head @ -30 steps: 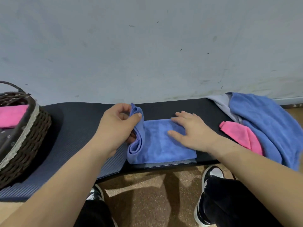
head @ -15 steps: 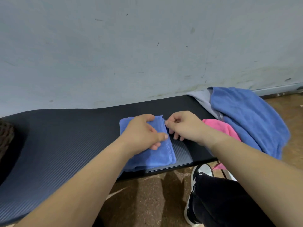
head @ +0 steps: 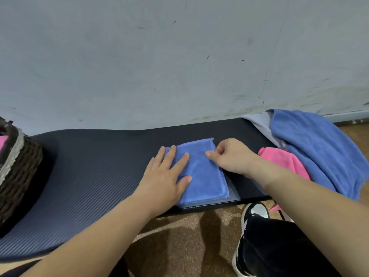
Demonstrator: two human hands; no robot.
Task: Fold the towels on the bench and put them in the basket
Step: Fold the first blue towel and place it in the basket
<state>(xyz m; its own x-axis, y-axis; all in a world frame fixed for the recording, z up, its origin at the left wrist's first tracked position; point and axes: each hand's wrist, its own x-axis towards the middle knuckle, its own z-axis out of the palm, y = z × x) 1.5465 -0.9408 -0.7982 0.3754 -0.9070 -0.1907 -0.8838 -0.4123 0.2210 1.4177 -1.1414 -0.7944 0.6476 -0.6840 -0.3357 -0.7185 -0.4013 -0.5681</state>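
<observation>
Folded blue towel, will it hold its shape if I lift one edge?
Probably floppy: the folded blue towel is soft cloth with loose stacked layers at its edge, so it may unfold. Likely light; lying flat, it won't roll.

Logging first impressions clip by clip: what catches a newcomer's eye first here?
The folded blue towel in the middle of the bench, the left hand flat on it and the right hand pinching its right edge. Then the loose blue towel and pink towel heaped at the right end, and the wicker basket at far left.
</observation>
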